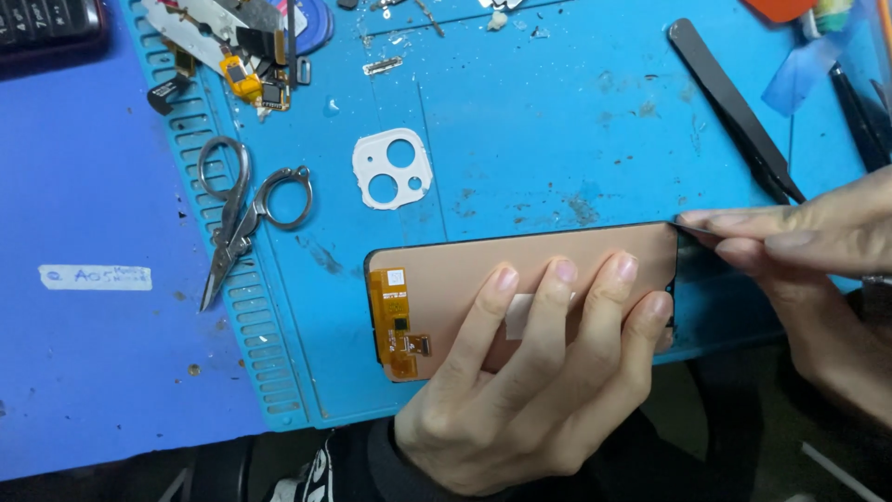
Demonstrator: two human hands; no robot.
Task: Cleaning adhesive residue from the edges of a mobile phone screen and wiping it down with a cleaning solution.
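our left hand (530,372) lies flat across the phone screen panel (520,279), four fingers spread on its copper-toned back and pressing it to the blue work mat (520,121). nothing is clenched; it is a flat hold-down. the panel sits at about 6 o'clock on the mat, near its front edge, with the orange flex cable (400,325) at its 9 o'clock end.

our right hand (799,251) comes in from 3 o'clock, thumb and forefinger pinched on a thin dark strip (692,226) at the panel's upper right corner. we cannot tell whether it is film, tape or a slim pick.

to do this well, we judge it best to keep the left fingers close to the corner being worked, so the panel neither lifts nor bends, and to draw the strip low and slowly along the edge. pressure should stay off the flex cable.

around us: folding scissors (243,214) at 9 o'clock, a white camera bezel (392,167) at 11 o'clock, black tweezers (734,112) at 1 o'clock, and a heap of small phone parts (246,56) at the mat's far left corner.
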